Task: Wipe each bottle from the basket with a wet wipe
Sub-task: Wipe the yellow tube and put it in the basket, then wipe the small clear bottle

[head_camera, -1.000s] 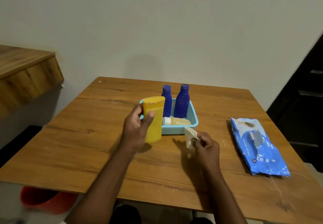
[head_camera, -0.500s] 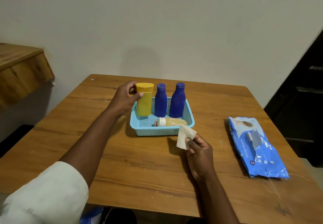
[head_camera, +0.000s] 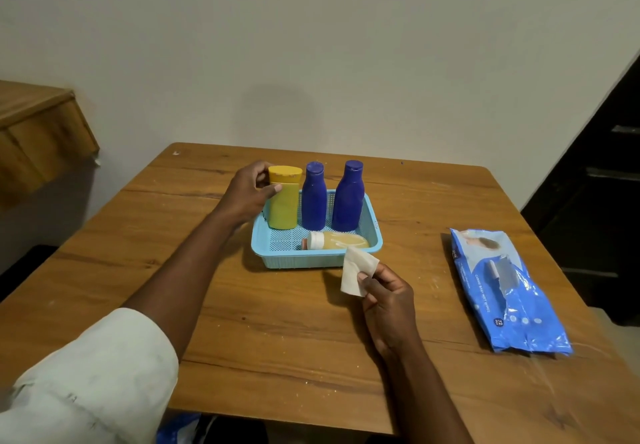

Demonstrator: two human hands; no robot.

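three upright bottles (head_camera: 314,197) crowd basket (head_camera: 298,261) rear, front-left floor open

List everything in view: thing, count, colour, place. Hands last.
table: 1, brown wood, under everything
basket: 1, light blue, centre of table
yellow bottle: 1, upright, basket's back left
blue bottles: 2, upright, basket's back row
small bottle: 1, yellowish with white cap, lying in basket's front
wet wipe: 1, white, just in front of basket
wipes pack: 1, blue, table's right side
shelf: 1, wooden, far left
left hand: grips yellow bottle
right hand: pinches wet wipe
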